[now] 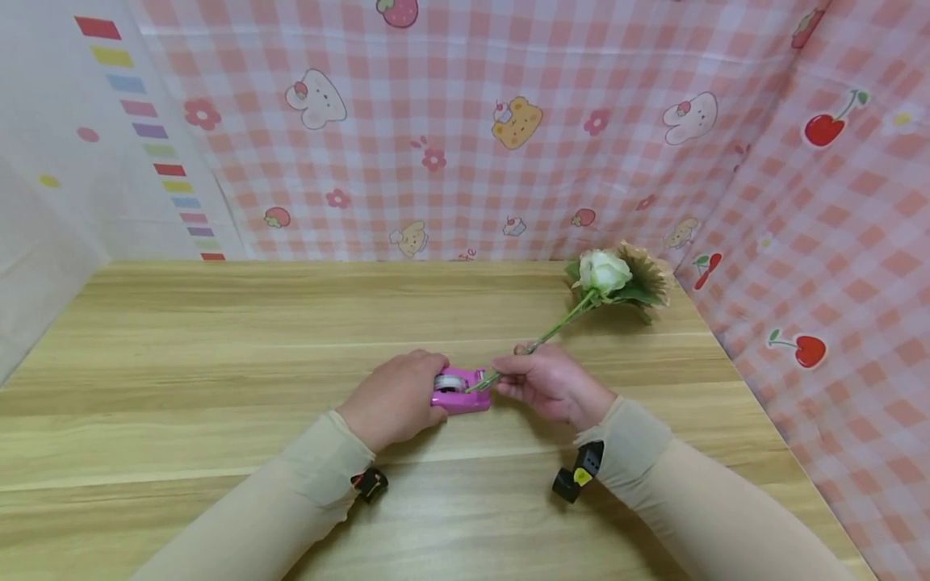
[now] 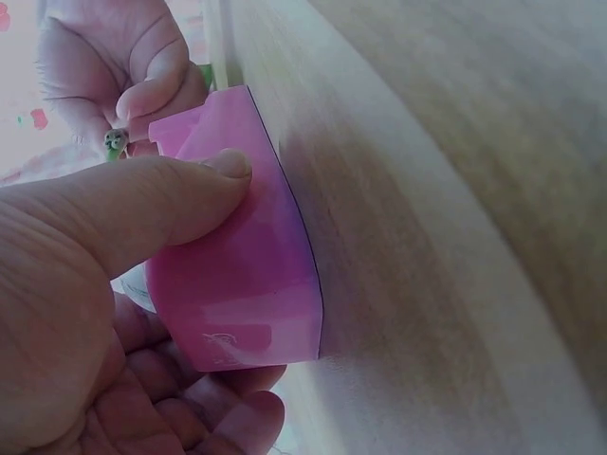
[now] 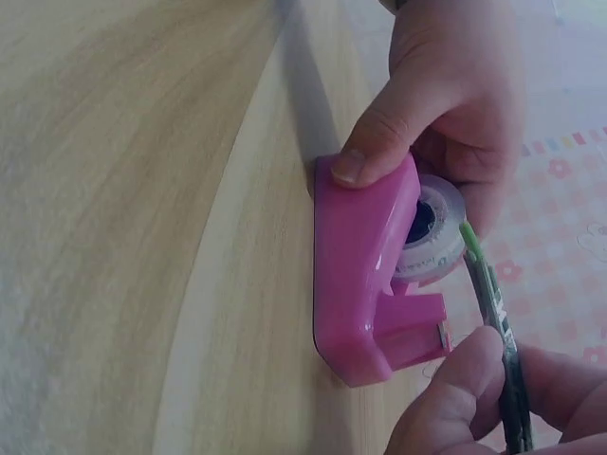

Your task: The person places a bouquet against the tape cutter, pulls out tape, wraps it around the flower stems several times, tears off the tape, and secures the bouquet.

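My left hand (image 1: 395, 395) grips a pink tape dispenser (image 1: 462, 403) around its sides on the table. In the left wrist view the thumb presses on the dispenser's flank (image 2: 247, 275). A clear tape roll (image 3: 438, 232) sits in the dispenser, and its cutting end faces my right hand (image 1: 555, 386). That hand pinches the lower stems of an artificial flower bunch between thumb and fingers. The green stem (image 1: 565, 321) slants up and away to a white rose (image 1: 604, 273). The wrapped stem end (image 3: 486, 280) sticks out beyond the fingertips, overlapping the tape roll in the head view.
Beside the rose lie a brownish, spiky bloom (image 1: 648, 274) and green leaves, near the back right corner. The wood-grain table (image 1: 218, 347) meets a pink checked cloth (image 1: 450, 97) at the back and right. A black camera (image 1: 577, 476) hangs at the right wrist.
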Available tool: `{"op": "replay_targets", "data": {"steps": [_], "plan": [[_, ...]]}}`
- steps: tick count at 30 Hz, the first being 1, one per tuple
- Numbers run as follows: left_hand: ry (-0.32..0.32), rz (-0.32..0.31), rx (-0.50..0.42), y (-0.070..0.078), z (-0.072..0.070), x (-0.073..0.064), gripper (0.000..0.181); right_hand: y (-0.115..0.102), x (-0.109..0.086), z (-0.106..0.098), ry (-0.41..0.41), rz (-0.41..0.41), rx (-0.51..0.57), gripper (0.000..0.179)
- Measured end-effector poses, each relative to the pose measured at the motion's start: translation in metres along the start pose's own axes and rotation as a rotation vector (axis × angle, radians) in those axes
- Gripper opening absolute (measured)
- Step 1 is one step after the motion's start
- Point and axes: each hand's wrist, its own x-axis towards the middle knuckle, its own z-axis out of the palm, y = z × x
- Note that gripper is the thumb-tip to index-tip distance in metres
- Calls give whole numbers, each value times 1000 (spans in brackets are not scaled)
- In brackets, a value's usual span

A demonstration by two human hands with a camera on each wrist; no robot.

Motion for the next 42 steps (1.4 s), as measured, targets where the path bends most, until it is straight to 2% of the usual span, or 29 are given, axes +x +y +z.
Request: {"op": "replay_targets", "data": {"steps": [23, 30, 37, 42], "plan": [[-5, 5, -3, 1, 0, 1, 67, -6, 6, -19, 43, 11, -61, 28], [-11, 5, 8, 0, 0, 1, 68, -5, 6, -21, 63, 24, -46, 27], [-19, 5, 13, 0, 1, 2, 70, -1, 4, -19, 81, 49, -85, 12], [-12, 9, 14, -1, 1, 2, 70, 5, -1, -12, 65, 86, -100, 24]]}}
